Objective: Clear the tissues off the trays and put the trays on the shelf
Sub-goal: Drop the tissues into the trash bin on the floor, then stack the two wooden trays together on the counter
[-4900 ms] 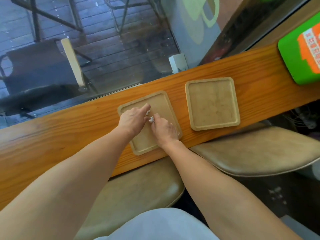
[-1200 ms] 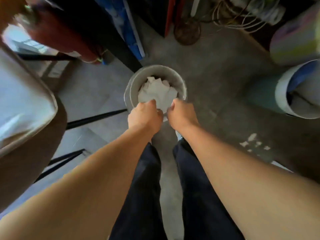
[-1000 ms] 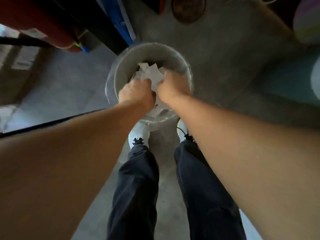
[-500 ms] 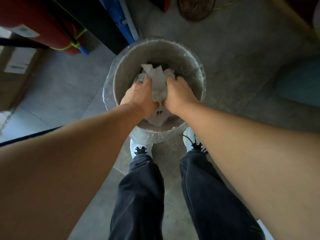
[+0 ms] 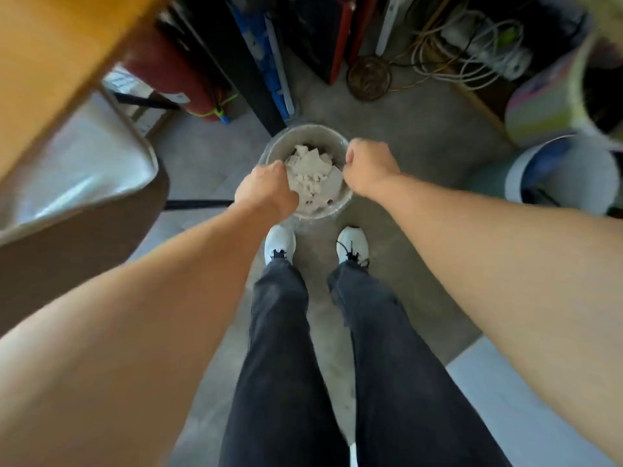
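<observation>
1. Left hand (image 5: pixel 266 190) and right hand (image 5: pixel 367 166) are curling loosely over the bin (image 5: pixel 337 210) rim, seemingly gripping nothing.
2. Tissues (image 5: pixel 312 178) are lying inside the bin: light, soft, crushable.
3. Trays are sitting out of view; judged rigid, best gripped at edges.

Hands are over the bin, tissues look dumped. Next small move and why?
Probably pull both hands back and turn toward the counter for the trays. The crumpled tissues lie inside the bin, and the left hand and right hand sit apart at its rim, seemingly holding nothing.
</observation>
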`<control>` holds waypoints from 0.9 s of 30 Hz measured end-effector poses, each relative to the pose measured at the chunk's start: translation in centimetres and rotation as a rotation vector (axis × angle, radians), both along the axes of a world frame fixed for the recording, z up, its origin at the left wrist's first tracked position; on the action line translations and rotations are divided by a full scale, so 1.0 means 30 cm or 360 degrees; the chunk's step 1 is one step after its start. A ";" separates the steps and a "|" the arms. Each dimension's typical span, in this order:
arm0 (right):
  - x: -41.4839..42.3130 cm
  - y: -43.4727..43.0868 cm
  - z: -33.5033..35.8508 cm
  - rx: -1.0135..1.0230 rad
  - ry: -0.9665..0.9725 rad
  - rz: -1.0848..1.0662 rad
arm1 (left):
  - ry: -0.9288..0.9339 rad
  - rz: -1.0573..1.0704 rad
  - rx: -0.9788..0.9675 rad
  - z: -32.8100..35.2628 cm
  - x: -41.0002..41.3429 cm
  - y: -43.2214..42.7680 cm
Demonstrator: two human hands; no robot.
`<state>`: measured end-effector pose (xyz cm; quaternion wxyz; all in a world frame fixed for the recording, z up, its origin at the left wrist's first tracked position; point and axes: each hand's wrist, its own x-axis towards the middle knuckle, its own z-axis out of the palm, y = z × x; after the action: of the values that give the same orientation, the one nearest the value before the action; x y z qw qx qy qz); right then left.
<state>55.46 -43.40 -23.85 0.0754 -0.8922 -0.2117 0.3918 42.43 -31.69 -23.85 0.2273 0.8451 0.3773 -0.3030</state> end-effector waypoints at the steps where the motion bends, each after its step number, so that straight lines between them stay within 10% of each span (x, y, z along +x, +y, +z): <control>1: -0.017 -0.004 0.104 0.0026 0.0001 0.0058 | -0.0011 -0.0003 0.0024 0.102 -0.011 -0.014; 12: -0.275 -0.055 0.876 0.0241 -0.0452 0.0673 | -0.0446 0.0103 0.0420 0.858 -0.223 -0.118; 27: -0.974 0.397 1.196 0.0682 -0.0569 0.1086 | -0.0634 0.0722 0.0867 1.210 -1.206 0.256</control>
<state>26.25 -31.49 12.02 0.0873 -0.7893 -0.5803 0.1809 6.24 -24.01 12.44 0.1248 0.8119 0.5691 0.0354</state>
